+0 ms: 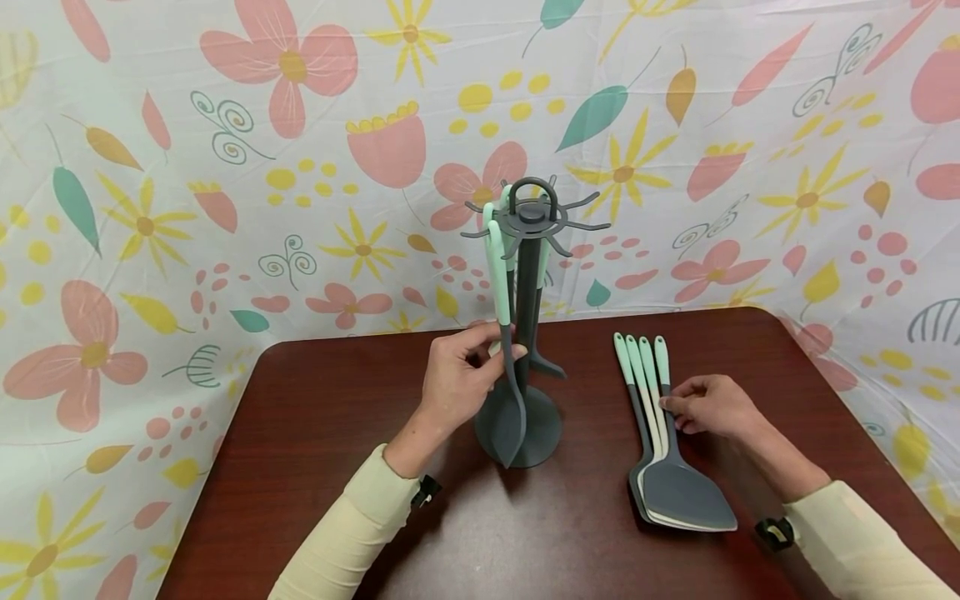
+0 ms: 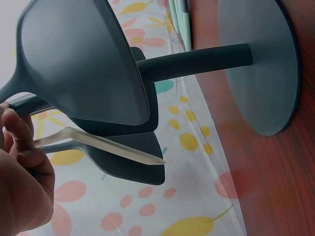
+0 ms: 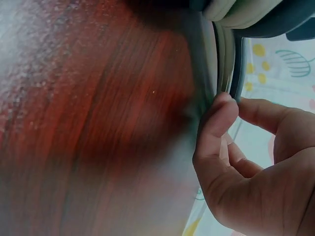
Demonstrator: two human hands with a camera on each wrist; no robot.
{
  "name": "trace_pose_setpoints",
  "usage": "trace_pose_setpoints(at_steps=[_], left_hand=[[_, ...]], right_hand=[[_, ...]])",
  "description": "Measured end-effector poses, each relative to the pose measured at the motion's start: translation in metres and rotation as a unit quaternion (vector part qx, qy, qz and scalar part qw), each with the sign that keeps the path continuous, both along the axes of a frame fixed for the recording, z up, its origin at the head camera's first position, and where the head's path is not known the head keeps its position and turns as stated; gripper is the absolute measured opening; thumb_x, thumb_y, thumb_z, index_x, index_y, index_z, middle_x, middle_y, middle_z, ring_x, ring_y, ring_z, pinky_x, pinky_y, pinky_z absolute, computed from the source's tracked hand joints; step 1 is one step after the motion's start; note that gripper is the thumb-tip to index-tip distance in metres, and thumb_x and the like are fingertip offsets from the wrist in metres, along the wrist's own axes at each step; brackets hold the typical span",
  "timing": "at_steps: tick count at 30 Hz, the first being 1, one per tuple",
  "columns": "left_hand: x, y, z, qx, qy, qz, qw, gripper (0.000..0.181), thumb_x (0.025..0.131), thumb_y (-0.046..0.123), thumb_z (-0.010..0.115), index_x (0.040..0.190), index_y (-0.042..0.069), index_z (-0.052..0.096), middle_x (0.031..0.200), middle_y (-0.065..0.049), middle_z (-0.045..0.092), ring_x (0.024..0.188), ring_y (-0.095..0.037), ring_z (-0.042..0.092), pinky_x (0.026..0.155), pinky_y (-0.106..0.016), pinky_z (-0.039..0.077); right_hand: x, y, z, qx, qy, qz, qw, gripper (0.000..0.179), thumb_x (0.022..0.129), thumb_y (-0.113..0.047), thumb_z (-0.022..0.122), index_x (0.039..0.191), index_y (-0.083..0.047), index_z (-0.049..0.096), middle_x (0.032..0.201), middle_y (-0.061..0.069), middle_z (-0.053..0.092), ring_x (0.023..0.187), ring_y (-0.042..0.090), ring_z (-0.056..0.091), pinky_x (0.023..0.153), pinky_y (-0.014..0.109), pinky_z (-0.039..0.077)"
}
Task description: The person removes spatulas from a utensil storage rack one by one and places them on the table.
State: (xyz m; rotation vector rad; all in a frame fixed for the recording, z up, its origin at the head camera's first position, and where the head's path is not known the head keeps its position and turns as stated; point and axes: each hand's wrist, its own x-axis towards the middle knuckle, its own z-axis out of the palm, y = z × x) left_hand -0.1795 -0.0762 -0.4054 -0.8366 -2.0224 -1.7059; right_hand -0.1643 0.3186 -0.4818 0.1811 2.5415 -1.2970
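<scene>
A dark grey utensil stand [image 1: 529, 250] with a ring of hooks holds several mint-handled spatulas. My left hand [image 1: 459, 375] holds the grey shaft of the front spatula [image 1: 513, 421], whose mint handle reaches the hooks. In the left wrist view its broad grey blade [image 2: 83, 59] hangs near a cream spatula [image 2: 113, 147] and other grey blades. To the right, a neat stack of spatulas lies on the table, the grey turner [image 1: 686, 492] uppermost. My right hand [image 1: 712, 406] pinches the turner's shaft between thumb and fingers; cream shafts [image 3: 225, 59] lie alongside it in the right wrist view.
The stand's round base [image 1: 543, 437] rests on the dark red-brown wooden table [image 1: 322, 467]. Behind the table hangs a white cloth [image 1: 300, 200] printed with flowers and leaves. Dark wrist cameras [image 1: 774, 533] sit on both cream sleeves [image 1: 870, 533].
</scene>
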Motion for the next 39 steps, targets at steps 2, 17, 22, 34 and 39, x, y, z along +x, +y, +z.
trace_pose_setpoints(at_steps=[2,17,22,34,39], left_hand=[[0.0,0.0,0.0,0.001,-0.001,-0.001,1.0,0.02,0.094,0.015,0.083,0.114,0.011,0.082,0.076,0.0,0.067,0.047,-0.013,0.051,0.047,-0.031,0.047],[0.0,0.0,0.0,0.007,-0.003,-0.006,1.0,0.021,0.094,0.013,0.083,0.114,0.011,0.082,0.077,-0.004,0.068,0.047,-0.014,0.052,0.048,-0.031,0.049],[0.0,0.0,0.0,0.005,-0.001,-0.002,1.0,0.02,0.094,0.013,0.083,0.114,0.011,0.082,0.074,-0.002,0.066,0.047,-0.014,0.052,0.047,-0.031,0.048],[0.001,0.0,0.0,0.004,-0.006,0.0,1.0,0.02,0.094,0.014,0.084,0.114,0.011,0.082,0.073,-0.002,0.066,0.047,-0.014,0.052,0.047,-0.031,0.049],[0.0,0.0,0.001,0.0,-0.006,0.0,1.0,0.02,0.094,0.014,0.084,0.114,0.011,0.082,0.074,-0.001,0.067,0.047,-0.013,0.053,0.048,-0.032,0.049]], right_hand=[[0.001,0.0,0.0,0.003,-0.001,0.002,1.0,0.039,0.101,-0.022,0.076,0.113,0.014,0.066,0.083,0.009,0.074,0.074,0.024,0.073,0.067,0.039,0.064],[0.003,0.001,-0.001,0.006,-0.017,0.011,0.9998,0.041,0.102,-0.026,0.074,0.114,0.012,0.065,0.089,0.012,0.072,0.077,0.023,0.072,0.069,0.038,0.063],[0.005,0.0,-0.002,0.011,-0.015,0.015,0.9997,0.043,0.104,-0.031,0.072,0.114,0.011,0.065,0.091,0.012,0.072,0.079,0.023,0.072,0.069,0.038,0.063],[0.006,0.009,-0.003,0.046,0.015,0.007,0.9988,0.051,0.109,-0.037,0.061,0.115,0.013,0.066,0.092,0.015,0.072,0.077,0.022,0.071,0.067,0.035,0.062],[0.012,0.011,0.008,0.073,0.07,0.004,0.9949,0.046,0.11,-0.035,0.06,0.113,0.011,0.068,0.092,0.014,0.072,0.075,0.022,0.071,0.065,0.034,0.061]])
